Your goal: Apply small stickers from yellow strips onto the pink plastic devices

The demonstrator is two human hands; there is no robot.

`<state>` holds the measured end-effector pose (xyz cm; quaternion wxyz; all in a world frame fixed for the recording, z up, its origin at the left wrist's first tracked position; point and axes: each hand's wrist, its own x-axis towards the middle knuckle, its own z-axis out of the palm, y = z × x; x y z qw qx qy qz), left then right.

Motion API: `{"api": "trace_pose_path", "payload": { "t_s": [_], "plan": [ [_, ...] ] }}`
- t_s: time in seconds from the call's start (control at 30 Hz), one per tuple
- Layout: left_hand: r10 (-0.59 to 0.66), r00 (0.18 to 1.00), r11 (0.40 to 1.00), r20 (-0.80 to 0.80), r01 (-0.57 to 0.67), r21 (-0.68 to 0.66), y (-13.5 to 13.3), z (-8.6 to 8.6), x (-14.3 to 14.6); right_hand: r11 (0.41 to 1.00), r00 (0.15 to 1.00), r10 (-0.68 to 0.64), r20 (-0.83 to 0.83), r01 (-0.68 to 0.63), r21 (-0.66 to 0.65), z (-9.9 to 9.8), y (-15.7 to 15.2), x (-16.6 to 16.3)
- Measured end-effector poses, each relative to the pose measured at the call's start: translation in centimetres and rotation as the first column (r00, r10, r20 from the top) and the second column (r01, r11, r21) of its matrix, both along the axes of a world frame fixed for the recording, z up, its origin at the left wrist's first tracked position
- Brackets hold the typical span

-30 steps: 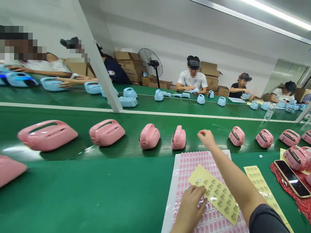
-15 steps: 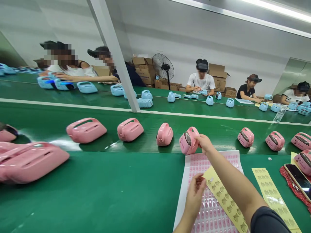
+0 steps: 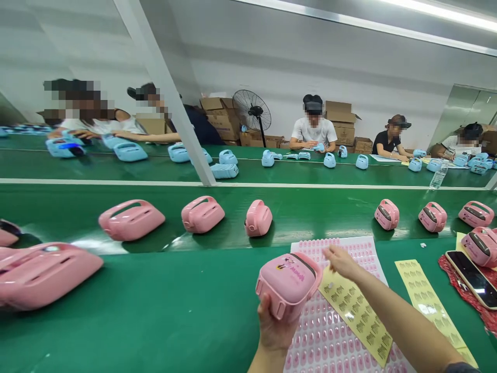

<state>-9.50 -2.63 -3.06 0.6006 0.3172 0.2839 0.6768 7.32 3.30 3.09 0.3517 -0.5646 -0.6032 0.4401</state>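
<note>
My left hand grips a pink handled device from below, holding it up over a white sheet of pink stickers. Beside the device's right edge, my right hand has its fingers pinched together; what they hold is too small to make out. A yellow label strip lies across the sticker sheet under my right forearm.
More pink devices sit in a row on the green belt, one large at the near left. A second yellow strip, a phone on red cloth lie right. Other people handle blue devices across the far belt.
The pink device went from the belt, where my right hand took it, into my left hand near me. My left hand left the sticker sheet. My right hand drew back beside the device.
</note>
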Motion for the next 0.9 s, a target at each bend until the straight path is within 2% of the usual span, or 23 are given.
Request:
{"api": "trace_pose_path", "payload": {
  "t_s": [0.07, 0.13, 0.27, 0.37, 0.47, 0.53, 0.57, 0.6, 0.67, 0.77, 0.9],
  "plan": [
    [-0.002, 0.996, 0.994, 0.092, 0.012, -0.109, -0.1, 1.0, 0.6, 0.987, 0.987, -0.141, 0.070, 0.135, 0.091, -0.4, 1.7, 1.4],
    [0.028, 0.990, 0.982, 0.138, -0.001, -0.187, -0.2, 2.0, 1.4, 0.968, 0.970, -0.225, 0.086, 0.213, 0.132, -0.7, 3.3, 2.5],
    [0.063, 0.965, 0.973, 0.254, -0.004, -0.229, -0.8, 3.1, 2.6, 0.938, 0.944, -0.320, 0.079, 0.305, 0.163, -1.4, 4.7, 3.1],
    [-0.073, 0.915, 0.985, 0.397, 0.128, -0.114, -0.9, 2.9, 2.5, 0.920, 0.934, -0.358, 0.010, 0.351, 0.176, -1.5, 3.8, 2.5],
    [-0.265, 0.808, 0.962, 0.526, 0.259, 0.086, -0.6, 2.3, 2.2, 0.920, 0.934, -0.347, -0.086, 0.357, 0.163, -1.2, 1.3, 0.8],
    [-0.365, 0.724, 0.930, 0.585, 0.308, 0.199, -0.3, 2.0, 2.0, 0.936, 0.933, -0.289, -0.216, 0.323, 0.141, -0.8, -0.9, -0.9],
    [-0.397, 0.690, 0.917, 0.606, 0.319, 0.238, -0.2, 1.9, 1.9, 0.945, 0.903, -0.242, -0.356, 0.302, 0.123, -0.6, -2.1, -1.9],
    [-0.413, 0.664, 0.910, 0.623, 0.320, 0.263, -0.2, 1.8, 1.9, 0.951, 0.858, -0.212, -0.468, 0.292, 0.105, -0.4, -3.2, -2.8],
    [-0.406, 0.642, 0.914, 0.651, 0.300, 0.275, -0.3, 1.8, 1.9, 0.954, 0.789, -0.192, -0.583, 0.289, 0.077, 0.2, -4.8, -4.5],
    [-0.374, 0.628, 0.927, 0.682, 0.281, 0.250, -0.6, 1.9, 2.0, 0.953, 0.801, -0.212, -0.560, 0.296, 0.063, 0.9, -6.0, -6.1],
    [-0.378, 0.614, 0.925, 0.693, 0.288, 0.249, -0.9, 2.1, 2.2, 0.952, 0.824, -0.206, -0.528, 0.293, 0.086, 1.1, -6.1, -6.6]
  ]
}}
